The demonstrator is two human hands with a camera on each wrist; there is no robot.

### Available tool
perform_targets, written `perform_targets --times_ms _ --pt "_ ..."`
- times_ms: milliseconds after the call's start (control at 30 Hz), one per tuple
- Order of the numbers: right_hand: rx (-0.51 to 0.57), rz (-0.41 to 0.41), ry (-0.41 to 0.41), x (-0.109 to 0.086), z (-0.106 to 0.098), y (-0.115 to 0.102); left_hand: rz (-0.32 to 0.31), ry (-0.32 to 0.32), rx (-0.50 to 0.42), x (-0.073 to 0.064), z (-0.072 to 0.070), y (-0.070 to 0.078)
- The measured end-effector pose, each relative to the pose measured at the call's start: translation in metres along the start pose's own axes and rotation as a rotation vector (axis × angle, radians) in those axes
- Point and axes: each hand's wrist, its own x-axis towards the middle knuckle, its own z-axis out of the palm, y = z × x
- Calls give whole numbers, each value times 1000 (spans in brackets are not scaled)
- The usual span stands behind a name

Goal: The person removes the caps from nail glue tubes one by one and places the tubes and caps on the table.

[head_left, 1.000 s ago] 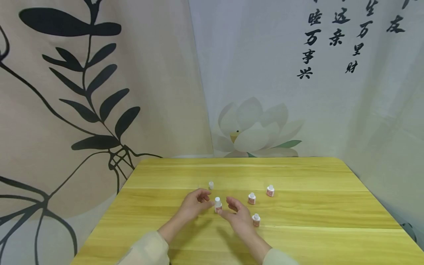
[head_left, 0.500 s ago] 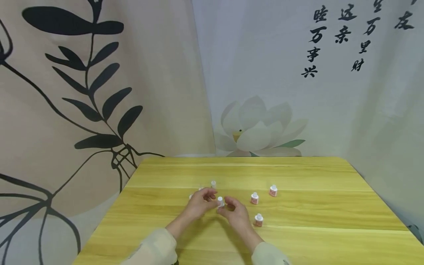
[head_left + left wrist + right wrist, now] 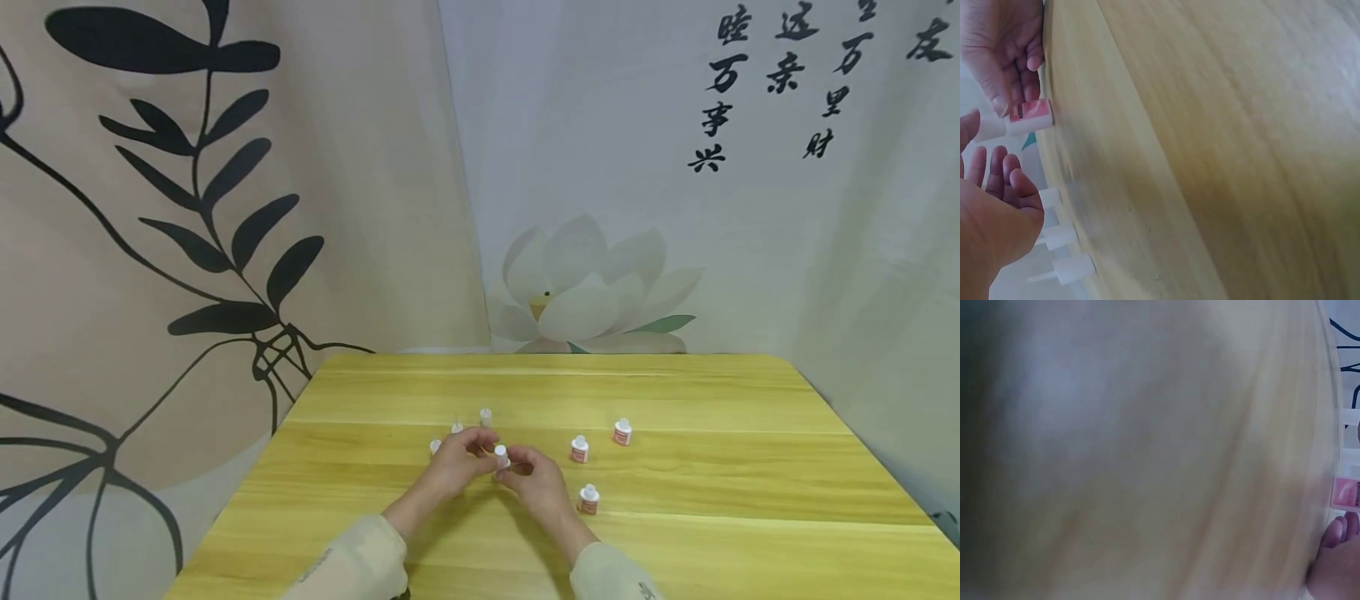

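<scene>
Between my two hands stands a small white bottle (image 3: 1032, 116) with a pink-red label, close over the table. Its white cap (image 3: 501, 451) points up. The thumb and fingers of my right hand (image 3: 537, 483) grip the bottle's body from the right. From the left, my left hand (image 3: 453, 467) has its thumb and a finger at the cap, pinching it; the contact is partly hidden in the left wrist view. In the right wrist view, the labelled bottle (image 3: 1345, 492) shows at the right edge above my right fingers (image 3: 1335, 531).
Several similar labelled bottles with narrow white tops, such as one bottle (image 3: 588, 500), stand right of my hands. White caps with thin upright stems, including one cap (image 3: 1074, 269), stand beyond my left hand. The wooden table (image 3: 712, 467) ends at a printed curtain (image 3: 390, 167).
Both hands have closed in on the bottle. A second ago they stood apart around it with its label showing; now the right hand grips its body and the left fingers are at its cap.
</scene>
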Motion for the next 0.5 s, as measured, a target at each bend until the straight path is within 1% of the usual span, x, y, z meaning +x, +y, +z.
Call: perform_targets --times_ms 67,200,500 --pt "-8 -14 7 0 1 0 12 5 1 1 1 -1" --pt "-25 -15 18 0 1 0 38 6 14 2 3 -2" --pt "-120 -16 25 2 0 -1 36 -8 38 1 1 1"
